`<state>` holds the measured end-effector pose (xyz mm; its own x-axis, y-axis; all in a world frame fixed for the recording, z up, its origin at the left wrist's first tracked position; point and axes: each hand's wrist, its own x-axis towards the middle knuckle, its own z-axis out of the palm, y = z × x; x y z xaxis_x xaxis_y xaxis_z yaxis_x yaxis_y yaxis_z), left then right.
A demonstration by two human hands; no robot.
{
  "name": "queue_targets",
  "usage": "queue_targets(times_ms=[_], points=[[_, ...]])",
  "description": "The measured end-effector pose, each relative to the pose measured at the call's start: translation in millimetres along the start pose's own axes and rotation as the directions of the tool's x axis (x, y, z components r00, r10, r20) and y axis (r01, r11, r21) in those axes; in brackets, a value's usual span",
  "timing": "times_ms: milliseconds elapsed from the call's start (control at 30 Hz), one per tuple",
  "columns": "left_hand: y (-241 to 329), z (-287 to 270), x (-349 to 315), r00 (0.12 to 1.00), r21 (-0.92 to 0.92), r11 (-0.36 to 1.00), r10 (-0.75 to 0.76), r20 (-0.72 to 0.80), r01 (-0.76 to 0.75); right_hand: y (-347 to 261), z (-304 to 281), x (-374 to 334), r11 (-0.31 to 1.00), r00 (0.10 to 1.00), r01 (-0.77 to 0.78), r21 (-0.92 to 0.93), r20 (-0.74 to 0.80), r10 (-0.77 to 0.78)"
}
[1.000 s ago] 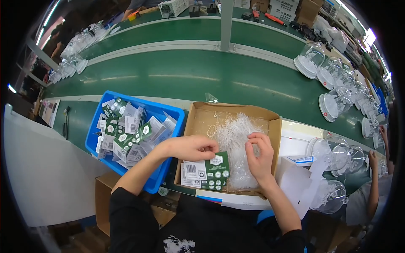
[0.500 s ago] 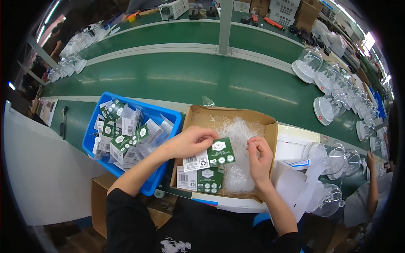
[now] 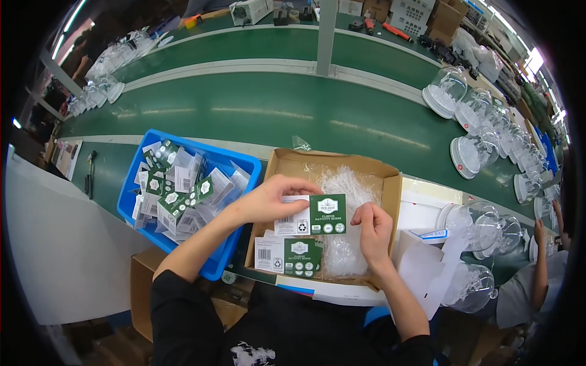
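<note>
My left hand (image 3: 276,198) is closed on a printed card (image 3: 328,215), half green and half white, with the thumb across its white part. My right hand (image 3: 373,229) is just right of that card, thumb and fingers pressed together; whatever may be between them is too small to make out. Both hands are over a shallow cardboard tray (image 3: 392,198). In it lies a heap of thin, clear-white plastic strands (image 3: 343,256). More cards of the same kind (image 3: 299,253) are stacked at the tray's near left.
Left of the tray, a blue bin (image 3: 249,160) holds many folded cards (image 3: 174,201). Clear domes on white bases (image 3: 467,155) line the belt at the right, several lying tipped. A white open box (image 3: 421,262) stands beside the tray. Another person's arm (image 3: 539,262) shows at far right.
My left hand has shifted slightly up and turned the card level, its fingers now stretching behind it. The right hand has closed more tightly and dropped slightly.
</note>
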<state>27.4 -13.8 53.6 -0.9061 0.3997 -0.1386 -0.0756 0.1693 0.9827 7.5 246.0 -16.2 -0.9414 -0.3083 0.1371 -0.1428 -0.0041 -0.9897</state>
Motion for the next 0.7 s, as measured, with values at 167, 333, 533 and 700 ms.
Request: queue_targets(times_ms=[167,333,533,700], points=[[-0.2,1.7,1.7,1.000,0.060,0.998,0.013,-0.021,-0.012,-11.5,10.1,2.6,0.994,0.999,-0.040,0.106,-0.012,0.042],[3.7,1.9,2.1,1.000,0.076,0.997,-0.005,-0.024,0.007,-14.9,8.9,2.9,0.982,0.997,-0.062,0.181,-0.035,0.070],[-6.1,4.6,2.7,0.999,0.021,0.999,0.041,-0.031,-0.040,-12.0,9.1,0.9,0.999,1.000,-0.013,0.049,-0.013,0.014],[-3.4,1.3,5.3,0.998,-0.172,0.985,0.003,-0.068,-0.015,-12.6,8.9,0.1,0.989,0.995,-0.092,0.116,0.035,0.089]])
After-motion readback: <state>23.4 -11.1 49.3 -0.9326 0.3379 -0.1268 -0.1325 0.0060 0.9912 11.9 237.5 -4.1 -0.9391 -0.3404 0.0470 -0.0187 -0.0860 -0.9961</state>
